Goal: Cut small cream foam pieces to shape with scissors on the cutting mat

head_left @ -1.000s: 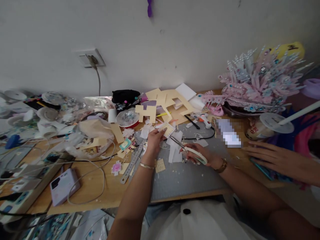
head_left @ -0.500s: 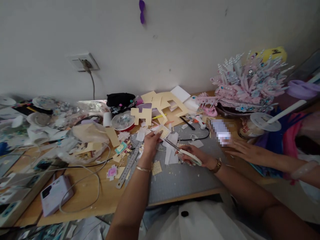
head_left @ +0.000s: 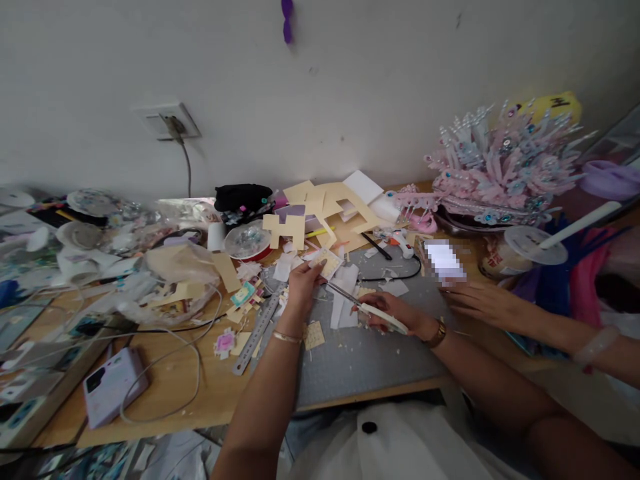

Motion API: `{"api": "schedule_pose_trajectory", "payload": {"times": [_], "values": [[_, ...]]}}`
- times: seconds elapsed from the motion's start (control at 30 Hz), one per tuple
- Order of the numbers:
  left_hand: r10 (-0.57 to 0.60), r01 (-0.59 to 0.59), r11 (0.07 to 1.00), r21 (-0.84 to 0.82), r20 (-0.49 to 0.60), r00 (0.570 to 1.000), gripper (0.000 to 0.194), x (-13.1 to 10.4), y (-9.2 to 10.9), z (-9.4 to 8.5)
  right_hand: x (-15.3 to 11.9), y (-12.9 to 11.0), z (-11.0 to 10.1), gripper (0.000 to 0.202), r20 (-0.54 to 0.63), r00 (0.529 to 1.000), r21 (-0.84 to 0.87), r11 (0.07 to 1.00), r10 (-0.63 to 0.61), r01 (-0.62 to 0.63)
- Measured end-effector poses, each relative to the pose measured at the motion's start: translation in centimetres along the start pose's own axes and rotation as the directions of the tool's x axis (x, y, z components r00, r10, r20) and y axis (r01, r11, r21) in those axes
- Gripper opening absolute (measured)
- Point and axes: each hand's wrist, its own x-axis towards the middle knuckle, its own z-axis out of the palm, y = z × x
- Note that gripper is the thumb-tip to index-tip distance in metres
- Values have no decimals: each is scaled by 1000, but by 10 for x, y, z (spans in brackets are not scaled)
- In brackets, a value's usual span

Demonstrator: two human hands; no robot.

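Cream card [head_left: 332, 264] sat pinched in the left hand's [head_left: 303, 285] fingers at mid-frame, right hand [head_left: 400, 311] gripping scissors [head_left: 344, 292], where short, steady snips suited best!

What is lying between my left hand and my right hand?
Between your left hand and right hand, the scissors' blades reach across, above white paper on the grey mat; the head view shows this.

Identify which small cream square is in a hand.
The upper square, pinched in the left hand near the scissors; the lower square lies on the grey mat.
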Motion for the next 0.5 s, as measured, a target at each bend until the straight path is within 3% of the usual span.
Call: {"api": "schedule_pose_trajectory", "payload": {"times": [0.5], "values": [[-29, 29, 1000, -2, -16, 999, 49, 0, -1, 3, 0, -1, -4, 42, 66, 998, 3, 1000, 23, -23]]}}
